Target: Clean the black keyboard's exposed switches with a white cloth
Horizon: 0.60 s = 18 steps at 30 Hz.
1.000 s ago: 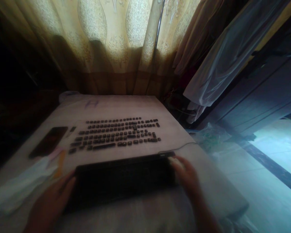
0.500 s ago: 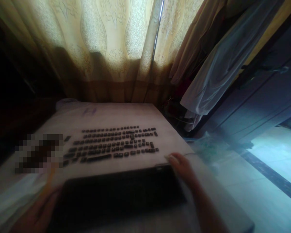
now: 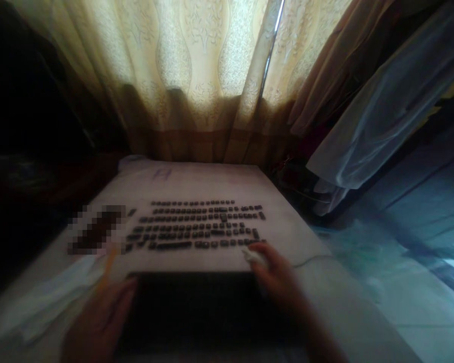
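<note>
A dark rectangular keyboard base (image 3: 208,312) lies at the near side of the table, its surface too dark to make out. My left hand (image 3: 98,312) grips its left edge, the fingers partly blurred. Over its upper right corner, my right hand (image 3: 272,272) is closed on a small white cloth (image 3: 254,256), which sticks out past the fingertips. Beyond the base, loose black keycaps (image 3: 189,219) are spread in several rows in keyboard order, and the long space bar (image 3: 174,245) sits in the nearest row.
The white-covered table (image 3: 212,179) carries a crumpled white cloth (image 3: 56,290), a yellow stick-like item (image 3: 109,264) and a pixelated dark item (image 3: 98,229) at left. A thin cable (image 3: 312,260) runs off right. Behind hang a patterned curtain (image 3: 204,60) and white garments (image 3: 382,116).
My right hand has moved inward over the base's corner, and the white cloth in it shows more clearly. The keyboard base now lies more level in view. The whole view has shifted left.
</note>
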Each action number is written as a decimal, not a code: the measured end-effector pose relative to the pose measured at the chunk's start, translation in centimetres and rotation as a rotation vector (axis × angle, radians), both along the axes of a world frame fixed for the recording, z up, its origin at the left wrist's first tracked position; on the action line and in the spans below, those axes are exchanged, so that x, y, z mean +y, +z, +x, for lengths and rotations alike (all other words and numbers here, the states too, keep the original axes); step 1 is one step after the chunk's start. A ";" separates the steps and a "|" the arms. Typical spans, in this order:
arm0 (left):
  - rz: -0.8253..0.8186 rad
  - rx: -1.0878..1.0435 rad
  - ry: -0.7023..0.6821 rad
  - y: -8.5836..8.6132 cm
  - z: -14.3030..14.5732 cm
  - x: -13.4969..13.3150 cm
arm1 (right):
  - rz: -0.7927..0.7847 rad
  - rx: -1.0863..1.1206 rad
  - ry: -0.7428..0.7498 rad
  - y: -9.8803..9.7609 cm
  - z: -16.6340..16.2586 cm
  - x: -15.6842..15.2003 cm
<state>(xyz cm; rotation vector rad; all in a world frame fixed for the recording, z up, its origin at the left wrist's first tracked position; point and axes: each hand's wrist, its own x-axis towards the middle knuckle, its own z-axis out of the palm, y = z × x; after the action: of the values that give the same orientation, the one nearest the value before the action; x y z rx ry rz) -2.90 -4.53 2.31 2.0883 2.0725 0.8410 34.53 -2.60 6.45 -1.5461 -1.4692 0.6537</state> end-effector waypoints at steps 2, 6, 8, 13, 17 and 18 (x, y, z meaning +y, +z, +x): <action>-0.038 -0.183 -0.165 1.4 3.1 -0.3 | 0.027 0.024 0.145 0.3 -3.5 -0.3; -0.142 -0.457 -0.380 3.6 7.5 0.2 | 0.068 0.014 0.416 -0.1 -9.2 -0.5; -0.215 -0.580 -0.386 4.4 7.9 0.5 | 0.113 -0.031 0.508 -0.5 -11.2 -0.4; -0.243 -0.693 -0.384 5.3 5.8 -0.1 | 0.214 -0.166 0.639 -1.0 -14.4 -0.3; -0.246 -0.569 -0.268 5.9 1.1 -0.7 | 0.255 -0.275 0.670 -1.2 -15.2 -0.8; -0.278 -0.486 -0.224 6.1 -0.7 -0.8 | 0.260 -0.298 0.668 -1.3 -15.0 -1.0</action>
<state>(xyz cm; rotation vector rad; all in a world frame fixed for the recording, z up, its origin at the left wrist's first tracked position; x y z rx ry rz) -3.63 -5.36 8.37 1.7163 1.5703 0.8612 19.50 -3.57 5.20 -0.9643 -2.2338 0.5830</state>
